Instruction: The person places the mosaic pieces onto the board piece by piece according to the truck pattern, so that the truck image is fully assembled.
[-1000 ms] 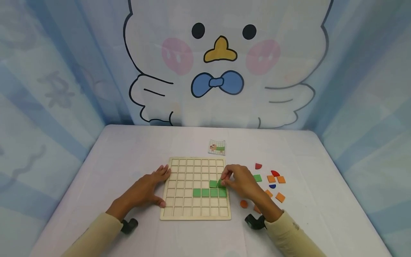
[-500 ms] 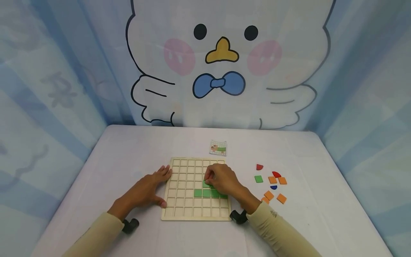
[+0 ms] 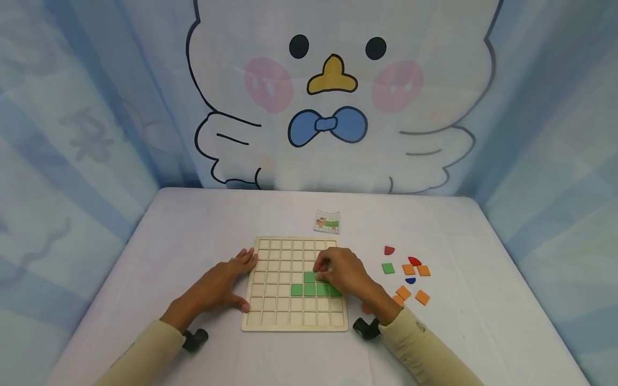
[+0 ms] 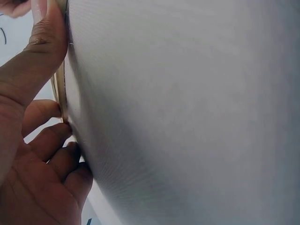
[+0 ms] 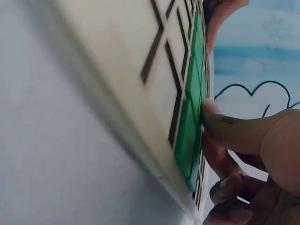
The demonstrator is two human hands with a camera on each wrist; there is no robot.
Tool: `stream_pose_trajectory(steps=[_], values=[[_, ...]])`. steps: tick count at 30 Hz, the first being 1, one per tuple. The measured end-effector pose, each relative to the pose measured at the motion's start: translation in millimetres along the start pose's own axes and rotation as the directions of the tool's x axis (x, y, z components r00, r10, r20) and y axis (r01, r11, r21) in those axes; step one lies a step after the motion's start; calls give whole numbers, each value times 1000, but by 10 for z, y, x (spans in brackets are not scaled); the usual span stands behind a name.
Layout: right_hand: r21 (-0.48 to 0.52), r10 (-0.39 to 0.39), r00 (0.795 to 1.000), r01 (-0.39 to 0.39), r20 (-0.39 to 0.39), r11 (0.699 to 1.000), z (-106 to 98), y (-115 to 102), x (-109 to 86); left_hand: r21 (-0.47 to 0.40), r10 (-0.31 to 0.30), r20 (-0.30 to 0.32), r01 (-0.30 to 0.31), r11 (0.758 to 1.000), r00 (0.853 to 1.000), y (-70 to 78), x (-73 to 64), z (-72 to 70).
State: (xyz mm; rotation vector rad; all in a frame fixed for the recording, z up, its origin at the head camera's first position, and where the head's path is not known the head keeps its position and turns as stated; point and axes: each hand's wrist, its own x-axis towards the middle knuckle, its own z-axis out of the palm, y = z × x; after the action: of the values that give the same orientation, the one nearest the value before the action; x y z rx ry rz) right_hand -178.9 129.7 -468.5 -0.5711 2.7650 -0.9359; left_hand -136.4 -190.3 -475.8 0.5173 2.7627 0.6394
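Observation:
A pale wooden grid board (image 3: 270,307) lies on the table with square green tiles (image 3: 309,290) in one row and more in the row above. My left hand (image 3: 223,282) rests along the board's left edge, fingers and thumb spread. Over the upper green row is my right hand (image 3: 345,272), its fingers bent and its thumb close to the index fingertip. In the right wrist view the thumb (image 5: 234,133) touches a green tile (image 5: 188,126). Whether a tile is pinched there is hidden. The hand also covers the right end of that row.
A small picture card (image 3: 327,222) lies behind the board. To the right are scattered a loose green tile (image 3: 388,268), several orange squares (image 3: 422,297), red pieces (image 3: 389,250) and a blue piece (image 3: 410,280). A printed curtain surrounds the table.
My right hand moved left over the upper row, then slightly back right. A green tile now lies one cell further left in that row. The left hand stays at the board's edge.

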Motion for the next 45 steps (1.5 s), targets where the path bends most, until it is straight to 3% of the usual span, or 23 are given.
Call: stream_pose_trajectory(steps=[6,11,17,26,36,45], values=[[17,6,1000,-5,-28,1000,-35,44,-54,-12,5,-1,-5,1000,1000,7,-3,-2],[43,108,991,-105,-80,994,-188,131,-137,-9,11,-2,-11,1000,1000,11,-9,-1],[3,185,976,-186,-118,983,-470,390,-283,-3,9,1,-9,1000,1000,13,-11,-15],[-75,203,963,-219,-179,973,-772,834,-554,-16,34,5,-34,999,999,5,-4,-22],[-79,258,951,-274,-171,958,-784,1009,-577,-13,26,6,-26,1000,1000,0,-18,-19],[-37,222,967,-229,-128,973,-695,877,-440,-15,35,-3,-36,999,999,-14,-5,-3]])
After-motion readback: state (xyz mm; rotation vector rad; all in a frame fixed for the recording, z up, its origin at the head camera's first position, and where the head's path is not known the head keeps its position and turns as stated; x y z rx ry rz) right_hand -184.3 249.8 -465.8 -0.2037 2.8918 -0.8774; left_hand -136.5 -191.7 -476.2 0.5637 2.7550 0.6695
